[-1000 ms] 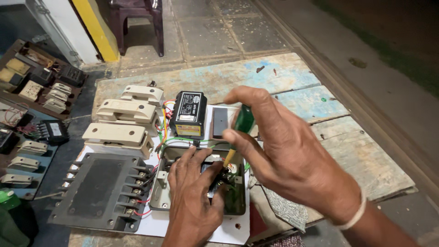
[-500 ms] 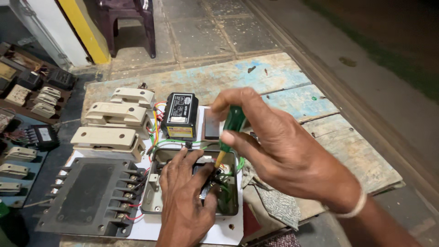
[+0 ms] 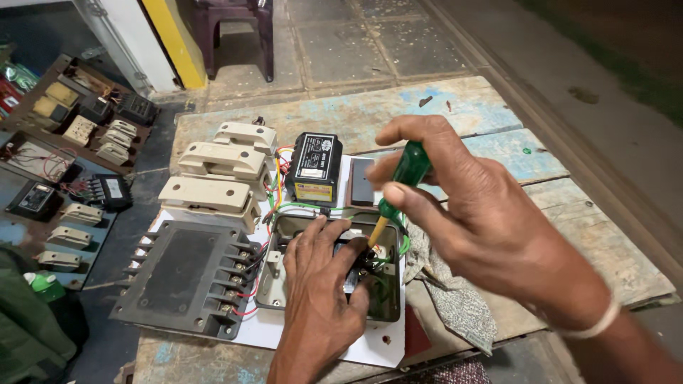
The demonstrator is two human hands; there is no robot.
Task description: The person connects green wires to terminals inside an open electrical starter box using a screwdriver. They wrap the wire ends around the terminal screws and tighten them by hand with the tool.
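Open housing (image 3: 284,274): on backing board (image 3: 380,347), centre of surface (image 3: 491,135).
Left hand (image 3: 318,299): in the housing, from 6 o'clock.
Right hand (image 3: 484,213): at 3 o'clock, around screwdriver (image 3: 402,183), tip in the housing.
Finned block (image 3: 181,277): 9 o'clock.
Three fuse carriers (image 3: 217,174): 11 o'clock.
Relay box (image 3: 314,167): 12 o'clock.
Cloth (image 3: 455,302): 4 o'clock.
Parts boards (image 3: 64,142): floor, far 9–10 o'clock.

A worn wooden table (image 3: 491,107) with blue paint patches carries a white board (image 3: 270,331) and a rag (image 3: 462,306).
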